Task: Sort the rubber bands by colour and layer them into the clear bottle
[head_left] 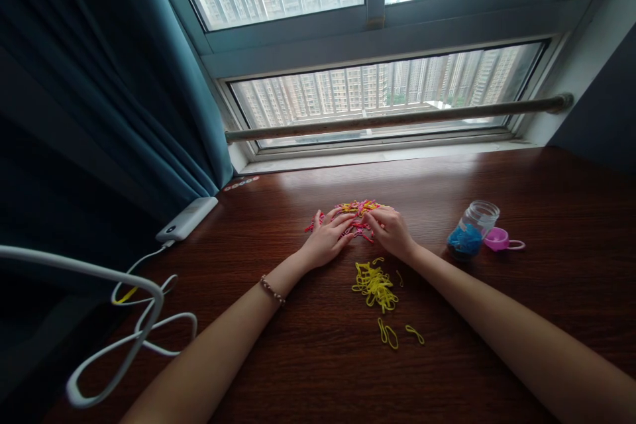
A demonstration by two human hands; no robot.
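Observation:
A mixed pile of pink, red and yellow rubber bands [358, 207] lies on the brown table. My left hand [325, 238] rests over its near left side, fingers stretched out and slightly apart, touching the bands. At the pile's right edge, my right hand [391, 230] has its fingers curled in with the thumb against them; what they hold, if anything, is hidden. Closer to me, between my forearms, is a heap of yellow rubber bands [375, 287], with a few single yellow bands [388, 334] loose around it.
To the right stands a clear jar [472, 228] with blue bands inside, uncapped. Its pink lid [498, 239] with a loop lies beside it. A white power bank [187, 219] with a white cable [149, 318] is at the left by the curtain [163, 112]. A window sill borders the far edge.

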